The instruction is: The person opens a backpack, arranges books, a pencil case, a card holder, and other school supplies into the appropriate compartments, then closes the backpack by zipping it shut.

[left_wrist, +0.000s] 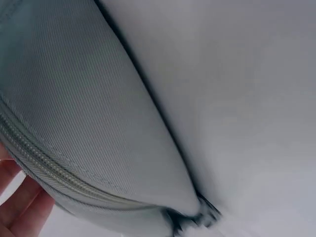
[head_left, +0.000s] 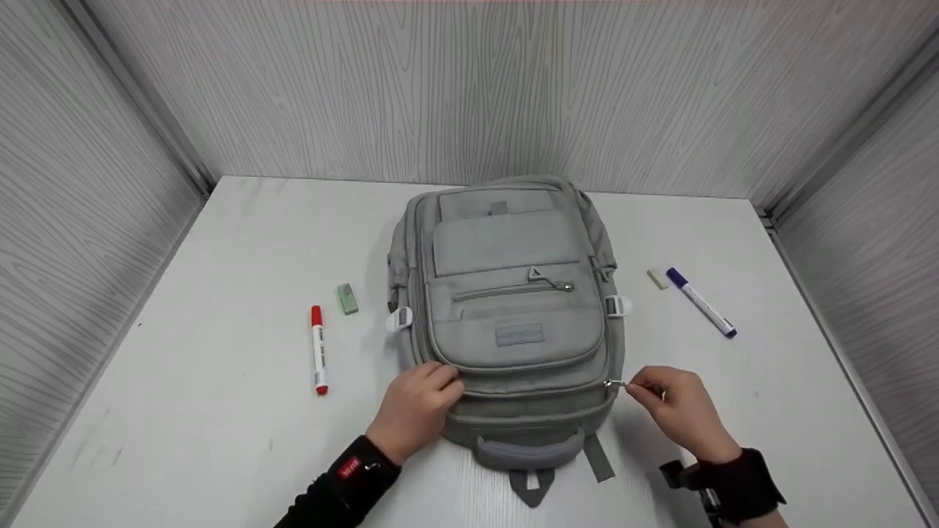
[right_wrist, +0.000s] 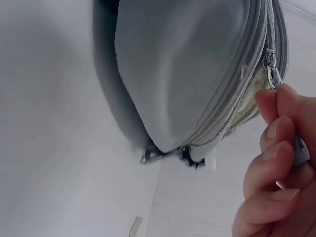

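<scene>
A grey-green backpack (head_left: 517,312) lies on its back on the white table, its carry handle (head_left: 532,451) toward me. My left hand (head_left: 418,403) grips its lower left edge, fingers curled at the fabric beside the zip. In the left wrist view, fingers (left_wrist: 29,210) show behind the zipper (left_wrist: 54,170). Off the bag's right side, my right hand (head_left: 678,411) pinches a metal zipper pull (head_left: 618,383) between thumb and forefinger. The right wrist view shows the slider (right_wrist: 270,58) with a gap beside it and pale yellowish lining (right_wrist: 249,98) showing.
Left of the backpack lie a red-capped marker (head_left: 319,352) and a green eraser (head_left: 347,299). To its right are a blue-capped marker (head_left: 702,302) and a small pale eraser (head_left: 657,279). Wood-grain panels (head_left: 469,88) close in the table's back and sides.
</scene>
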{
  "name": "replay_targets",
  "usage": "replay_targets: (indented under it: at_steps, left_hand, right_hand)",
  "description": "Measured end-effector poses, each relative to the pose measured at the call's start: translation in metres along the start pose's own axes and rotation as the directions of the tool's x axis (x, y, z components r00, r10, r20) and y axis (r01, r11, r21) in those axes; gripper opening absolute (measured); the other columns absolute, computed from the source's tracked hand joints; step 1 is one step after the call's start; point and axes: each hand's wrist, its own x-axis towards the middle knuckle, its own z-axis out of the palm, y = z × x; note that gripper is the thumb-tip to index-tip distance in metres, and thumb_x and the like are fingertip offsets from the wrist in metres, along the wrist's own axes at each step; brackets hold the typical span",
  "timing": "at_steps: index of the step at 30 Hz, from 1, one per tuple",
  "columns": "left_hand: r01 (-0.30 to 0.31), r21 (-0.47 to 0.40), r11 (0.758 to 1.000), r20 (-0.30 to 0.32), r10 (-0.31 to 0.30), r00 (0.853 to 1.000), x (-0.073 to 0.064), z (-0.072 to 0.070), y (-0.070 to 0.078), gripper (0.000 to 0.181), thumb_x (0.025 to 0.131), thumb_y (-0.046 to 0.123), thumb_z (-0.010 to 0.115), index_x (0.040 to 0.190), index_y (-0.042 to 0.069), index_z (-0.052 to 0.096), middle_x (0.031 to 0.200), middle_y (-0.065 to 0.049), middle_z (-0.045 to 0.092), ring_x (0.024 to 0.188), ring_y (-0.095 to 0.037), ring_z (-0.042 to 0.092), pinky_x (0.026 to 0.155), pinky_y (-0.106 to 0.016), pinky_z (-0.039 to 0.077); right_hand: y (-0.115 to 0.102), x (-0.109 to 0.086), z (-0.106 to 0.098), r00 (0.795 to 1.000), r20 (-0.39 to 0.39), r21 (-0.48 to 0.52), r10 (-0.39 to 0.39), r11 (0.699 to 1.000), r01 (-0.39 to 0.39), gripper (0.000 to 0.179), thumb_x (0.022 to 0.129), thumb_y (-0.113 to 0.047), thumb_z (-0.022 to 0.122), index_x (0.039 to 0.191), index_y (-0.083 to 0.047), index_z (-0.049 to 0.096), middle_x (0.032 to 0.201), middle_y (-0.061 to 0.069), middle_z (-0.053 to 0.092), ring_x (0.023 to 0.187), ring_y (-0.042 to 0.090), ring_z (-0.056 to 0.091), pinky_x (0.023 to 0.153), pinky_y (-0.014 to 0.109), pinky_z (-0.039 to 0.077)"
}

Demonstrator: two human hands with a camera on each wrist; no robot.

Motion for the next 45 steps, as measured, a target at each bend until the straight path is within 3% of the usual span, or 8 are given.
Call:
replay_targets:
  at_steps: [5, 9, 13, 16, 21, 24, 30, 45]
  left_hand:
    - [0.038, 0.008, 0.999, 0.014, -0.038, 0.999, 0.002, 0.005, -0.031, 0.026, 0.064, -0.013, 0.068, 0.073, 0.011, 0.065, 0.082, -0.001, 0.066, 0.074, -0.016, 0.063, 0.065, -0.028, 0.053]
    - [0.106, 0.000, 0.994, 0.113, -0.105, 0.988, 0.010, 0.003, -0.050, 0.021, 0.070, -0.010, 0.068, 0.076, 0.009, 0.066, 0.083, -0.001, 0.066, 0.075, -0.018, 0.063, 0.068, -0.030, 0.053]
    - [0.247, 0.009, 0.969, 0.312, -0.238, 0.920, 0.027, -0.013, -0.048, 0.015, 0.075, -0.006, 0.071, 0.080, 0.008, 0.069, 0.083, -0.004, 0.065, 0.080, -0.024, 0.064, 0.081, -0.039, 0.053]
    - [0.291, 0.027, 0.956, 0.385, -0.279, 0.880, 0.042, -0.023, -0.022, 0.017, 0.071, -0.006, 0.073, 0.081, 0.008, 0.070, 0.081, -0.005, 0.066, 0.079, -0.024, 0.063, 0.081, -0.041, 0.052]
    - [0.121, 0.004, 0.993, 0.284, -0.117, 0.952, 0.057, -0.013, 0.041, 0.021, 0.067, 0.001, 0.072, 0.081, 0.015, 0.067, 0.079, 0.002, 0.062, 0.071, -0.014, 0.056, 0.065, -0.028, 0.048]
    - [0.038, 0.043, 0.998, 0.228, -0.047, 0.972, 0.062, 0.004, 0.067, 0.018, 0.069, 0.009, 0.074, 0.084, 0.017, 0.068, 0.080, 0.004, 0.060, 0.072, -0.012, 0.054, 0.062, -0.024, 0.044]
    - [0.042, 0.110, 0.993, 0.218, -0.065, 0.974, 0.067, 0.024, 0.083, 0.011, 0.078, 0.020, 0.075, 0.086, 0.020, 0.067, 0.083, 0.006, 0.060, 0.076, -0.010, 0.056, 0.063, -0.022, 0.044]
    - [-0.042, 0.123, 0.991, 0.239, 0.011, 0.971, 0.066, 0.026, 0.077, 0.017, 0.065, 0.011, 0.076, 0.079, 0.018, 0.070, 0.077, 0.005, 0.062, 0.072, -0.011, 0.058, 0.059, -0.022, 0.046]
  right_hand:
    - [-0.013, -0.002, 0.012, 0.995, 0.076, 0.074, -0.070, 0.995, 0.064, 0.020, 0.085, 0.002, 0.070, 0.074, -0.015, 0.068, 0.065, -0.010, 0.058, 0.059, -0.005, 0.039, 0.055, 0.019, 0.035]
    - [-0.023, -0.002, 0.024, 0.988, 0.106, 0.133, -0.113, 0.986, 0.098, 0.018, 0.086, 0.000, 0.070, 0.076, -0.014, 0.069, 0.068, -0.007, 0.060, 0.061, -0.006, 0.042, 0.056, 0.019, 0.038]
    - [-0.030, -0.002, 0.032, 0.988, 0.108, 0.165, -0.109, 0.982, 0.090, 0.014, 0.087, 0.000, 0.069, 0.078, -0.011, 0.069, 0.068, -0.007, 0.058, 0.061, -0.006, 0.041, 0.056, 0.018, 0.038]
    - [-0.035, -0.005, 0.034, 0.988, 0.104, 0.167, -0.116, 0.981, 0.097, 0.013, 0.088, 0.000, 0.069, 0.079, -0.010, 0.068, 0.068, -0.008, 0.057, 0.061, -0.006, 0.040, 0.056, 0.018, 0.037]
    - [-0.045, -0.007, 0.036, 0.983, 0.102, 0.170, -0.153, 0.976, 0.134, 0.011, 0.088, -0.002, 0.069, 0.081, -0.010, 0.069, 0.070, -0.007, 0.060, 0.062, -0.006, 0.042, 0.056, 0.018, 0.039]
    - [-0.049, -0.006, 0.037, 0.981, 0.095, 0.163, -0.171, 0.975, 0.154, 0.010, 0.089, -0.004, 0.069, 0.081, -0.011, 0.069, 0.070, -0.007, 0.060, 0.062, -0.006, 0.042, 0.055, 0.017, 0.039]
    - [-0.049, -0.003, 0.037, 0.983, 0.084, 0.141, -0.161, 0.979, 0.148, 0.014, 0.088, -0.005, 0.071, 0.077, -0.012, 0.067, 0.066, -0.009, 0.056, 0.060, -0.006, 0.041, 0.054, 0.017, 0.038]
    - [-0.021, 0.020, 0.010, 0.999, 0.009, -0.098, -0.036, 0.995, 0.036, 0.011, 0.086, -0.007, 0.073, 0.077, -0.013, 0.070, 0.064, -0.010, 0.054, 0.058, -0.003, 0.039, 0.055, 0.020, 0.035]
